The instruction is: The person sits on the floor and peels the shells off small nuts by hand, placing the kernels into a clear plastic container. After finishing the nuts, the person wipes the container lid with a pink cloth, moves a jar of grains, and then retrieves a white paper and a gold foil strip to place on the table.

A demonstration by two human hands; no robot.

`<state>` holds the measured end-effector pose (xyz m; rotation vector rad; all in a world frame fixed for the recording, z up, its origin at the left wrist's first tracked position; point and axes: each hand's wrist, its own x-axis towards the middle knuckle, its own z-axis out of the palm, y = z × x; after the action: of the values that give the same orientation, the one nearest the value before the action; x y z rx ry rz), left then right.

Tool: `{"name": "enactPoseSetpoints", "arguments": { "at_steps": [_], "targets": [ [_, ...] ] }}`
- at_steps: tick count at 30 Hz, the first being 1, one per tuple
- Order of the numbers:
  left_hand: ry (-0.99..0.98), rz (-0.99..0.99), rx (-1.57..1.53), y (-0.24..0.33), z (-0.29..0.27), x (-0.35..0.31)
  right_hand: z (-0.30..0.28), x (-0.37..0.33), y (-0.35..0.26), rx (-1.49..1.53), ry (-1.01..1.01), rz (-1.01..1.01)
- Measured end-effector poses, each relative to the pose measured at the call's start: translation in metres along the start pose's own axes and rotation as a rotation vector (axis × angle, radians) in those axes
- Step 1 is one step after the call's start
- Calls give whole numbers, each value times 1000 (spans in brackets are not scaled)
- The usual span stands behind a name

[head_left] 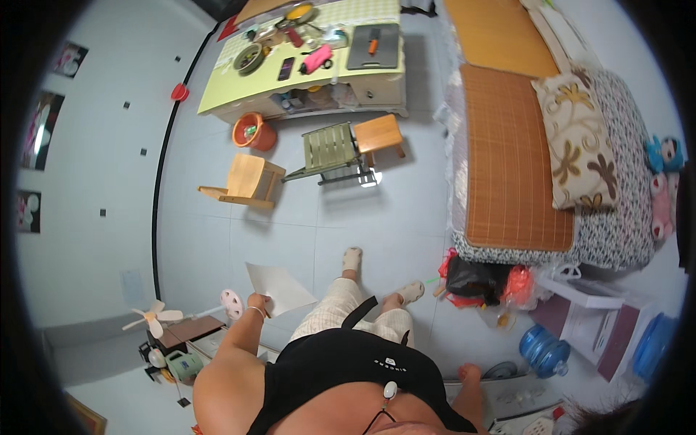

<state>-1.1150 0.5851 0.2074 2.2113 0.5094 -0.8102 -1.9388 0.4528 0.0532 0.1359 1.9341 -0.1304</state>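
The person stands on a pale tiled floor, seen from above. The left arm is bent at the elbow and reaches forward and down; the left hand, a thin bracelet at its wrist, is closed on the lower corner of a flat white sheet of paper, which juts out forward and to the right of the hand, level above the floor and just left of the left knee. The right arm hangs low by the lower edge of the view; the right hand shows only as a knuckled shape near a dark round object, and whether its fingers are apart or together cannot be told.

Just left of the left hand a small white fan with bare blades stands over a low brown cabinet.

Farther ahead, an orange round plastic bucket sits on the floor below a long table with a yellow-green cloth, and something small and green lies inside it. On the table a round dark bowl holds a dark mixed content too small to tell. To the right, a blue clear water jug lies on its side near a white low rack, and a black plastic bag slumps against the foot of a bed covered with a brown woven mat
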Motion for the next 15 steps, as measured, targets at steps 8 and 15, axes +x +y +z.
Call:
{"name": "enactPoseSetpoints", "arguments": {
  "at_steps": [8, 15],
  "targets": [
    [-118, -85, -152, 7, -12, 70, 125, -129, -86, -43, -115, -450],
    [-480, -76, -529, 112, -33, 105, 370, -303, -117, -383, -312, -606]
  ]
}}
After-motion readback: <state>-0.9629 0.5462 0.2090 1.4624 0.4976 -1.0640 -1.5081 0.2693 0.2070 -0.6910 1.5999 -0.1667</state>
